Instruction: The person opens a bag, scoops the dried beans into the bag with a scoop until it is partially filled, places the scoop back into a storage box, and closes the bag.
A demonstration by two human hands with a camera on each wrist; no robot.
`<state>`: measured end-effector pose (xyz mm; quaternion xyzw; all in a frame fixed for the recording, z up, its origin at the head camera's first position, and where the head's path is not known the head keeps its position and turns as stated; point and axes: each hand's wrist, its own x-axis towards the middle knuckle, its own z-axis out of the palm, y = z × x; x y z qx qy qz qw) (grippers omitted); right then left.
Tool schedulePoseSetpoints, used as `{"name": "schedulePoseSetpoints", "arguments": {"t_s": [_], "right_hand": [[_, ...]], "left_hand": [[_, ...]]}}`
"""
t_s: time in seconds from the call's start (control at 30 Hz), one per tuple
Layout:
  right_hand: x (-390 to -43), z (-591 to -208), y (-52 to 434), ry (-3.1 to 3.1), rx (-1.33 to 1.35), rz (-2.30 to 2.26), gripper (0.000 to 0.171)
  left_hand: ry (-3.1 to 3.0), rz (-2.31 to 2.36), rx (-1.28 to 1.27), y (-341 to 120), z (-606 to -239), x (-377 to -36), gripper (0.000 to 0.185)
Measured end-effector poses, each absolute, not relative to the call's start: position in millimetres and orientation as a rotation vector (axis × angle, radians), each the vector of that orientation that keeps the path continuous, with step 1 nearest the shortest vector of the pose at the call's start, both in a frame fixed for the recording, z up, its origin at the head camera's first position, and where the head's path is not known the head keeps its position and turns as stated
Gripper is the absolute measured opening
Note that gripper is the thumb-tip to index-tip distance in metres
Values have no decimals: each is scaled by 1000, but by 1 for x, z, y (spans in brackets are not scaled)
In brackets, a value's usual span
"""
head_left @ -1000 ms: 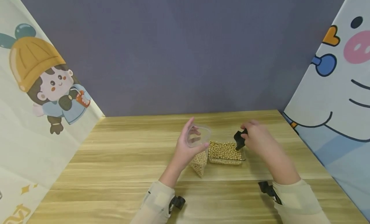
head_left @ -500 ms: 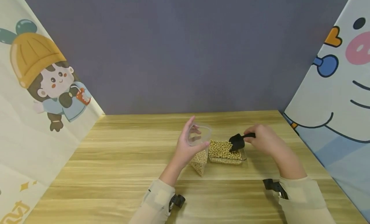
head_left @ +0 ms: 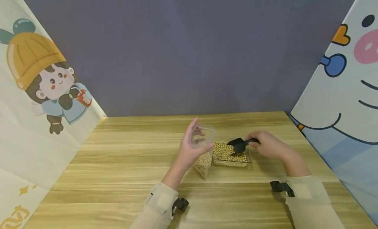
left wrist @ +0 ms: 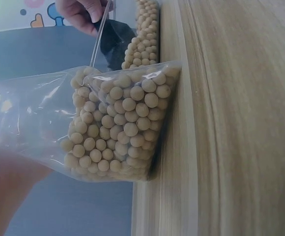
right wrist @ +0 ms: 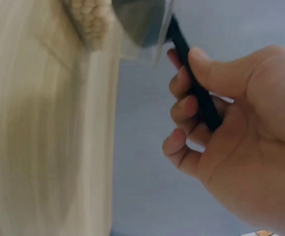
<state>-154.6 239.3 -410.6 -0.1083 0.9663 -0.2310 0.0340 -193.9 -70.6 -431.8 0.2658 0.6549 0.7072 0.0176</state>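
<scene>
Bare table (head_left: 124, 163) fills the lower left of the frame, open for passing. At centre, the bag (head_left: 203, 156) and tray (head_left: 231, 155) (touching, no gap) block the way, flanked by both hands.

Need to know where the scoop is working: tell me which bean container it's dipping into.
The clear tray right of the bag. The black scoop, gripped by the right hand, sits in its beans.

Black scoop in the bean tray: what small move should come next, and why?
Probably push the scoop deeper and lift a load. Its bowl only rests among the beans in the clear tray, gripped by the right hand, while the left hand holds the bag open.
</scene>
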Motion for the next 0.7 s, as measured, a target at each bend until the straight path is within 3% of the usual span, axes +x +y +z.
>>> {"name": "schedulePoseSetpoints", "arguments": {"t_s": [0.33, 0.7], "right_hand": [[-160, -422, 231, 2813, -467, -911, 19], [-162, -427, 232, 2836, -415, -934, 14]], "left_hand": [[2033, 2177, 813, -70, -429, -194, 104], [2034, 2157, 794, -68, -431, -193, 105]]}}
